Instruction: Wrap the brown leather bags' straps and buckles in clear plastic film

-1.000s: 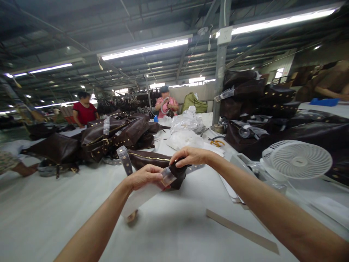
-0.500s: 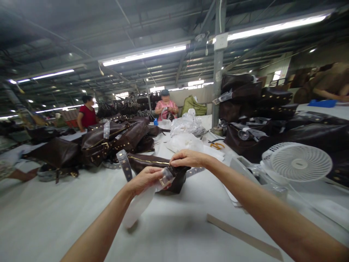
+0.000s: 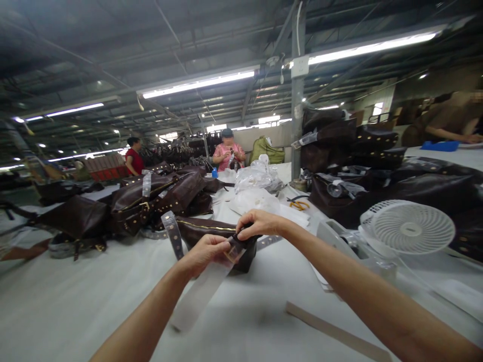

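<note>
A dark brown leather bag [image 3: 211, 230] with a gold zipper lies on the white table [image 3: 75, 296] in front of me. My left hand [image 3: 206, 253] pinches a clear plastic strip [image 3: 199, 294] that hangs down from the bag's near end, where a small gold buckle shows. My right hand [image 3: 258, 222] is closed over the top of that same end of the bag. A studded strap wrapped in clear plastic [image 3: 171, 231] sticks up beside the bag.
More brown bags [image 3: 151, 198] are piled at the left, others [image 3: 358, 161] stacked at the right. A white desk fan [image 3: 407, 229] stands at right. A grey strip [image 3: 335, 337] lies near me. Plastic bags [image 3: 258, 176] and orange-handled scissors [image 3: 300, 203] sit behind. Other people work farther back.
The plastic strip in my left hand has swung down and now hangs longer. Both hands stay at the bag's end. The person in red has walked farther away.
</note>
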The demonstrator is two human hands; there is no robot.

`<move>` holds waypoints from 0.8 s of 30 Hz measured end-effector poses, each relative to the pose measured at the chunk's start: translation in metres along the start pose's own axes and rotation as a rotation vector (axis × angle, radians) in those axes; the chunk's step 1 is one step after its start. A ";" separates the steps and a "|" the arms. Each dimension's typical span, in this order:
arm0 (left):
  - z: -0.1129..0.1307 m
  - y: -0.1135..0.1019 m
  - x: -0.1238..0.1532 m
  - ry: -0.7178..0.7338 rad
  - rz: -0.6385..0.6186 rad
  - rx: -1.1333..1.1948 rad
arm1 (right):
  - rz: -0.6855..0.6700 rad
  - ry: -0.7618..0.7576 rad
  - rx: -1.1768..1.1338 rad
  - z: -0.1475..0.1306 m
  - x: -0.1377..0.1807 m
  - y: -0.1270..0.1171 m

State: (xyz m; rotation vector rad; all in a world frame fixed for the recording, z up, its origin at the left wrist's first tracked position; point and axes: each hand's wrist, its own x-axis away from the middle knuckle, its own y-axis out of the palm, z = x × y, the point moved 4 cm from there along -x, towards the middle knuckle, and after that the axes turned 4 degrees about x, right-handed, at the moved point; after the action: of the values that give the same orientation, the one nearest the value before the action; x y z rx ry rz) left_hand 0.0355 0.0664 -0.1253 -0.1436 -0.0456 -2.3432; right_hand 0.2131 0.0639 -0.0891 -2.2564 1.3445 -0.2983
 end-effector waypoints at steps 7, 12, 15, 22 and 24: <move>0.005 0.004 0.000 0.027 -0.089 0.049 | -0.056 0.015 -0.080 -0.005 0.003 0.000; 0.011 0.011 0.001 0.018 -0.234 0.031 | -0.098 0.024 -0.102 -0.008 0.005 -0.001; 0.013 0.010 -0.003 0.071 -0.238 0.014 | -0.097 0.016 -0.112 -0.007 0.004 -0.001; 0.007 0.000 -0.011 0.148 -0.046 0.052 | -0.043 0.000 -0.136 0.000 0.001 -0.005; 0.006 0.000 -0.012 0.172 -0.022 0.047 | -0.042 0.004 -0.134 0.002 0.000 -0.006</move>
State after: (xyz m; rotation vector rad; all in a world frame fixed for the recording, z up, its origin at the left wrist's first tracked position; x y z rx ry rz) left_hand 0.0444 0.0749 -0.1208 0.0822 -0.0171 -2.3654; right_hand 0.2184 0.0671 -0.0875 -2.3978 1.3574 -0.2327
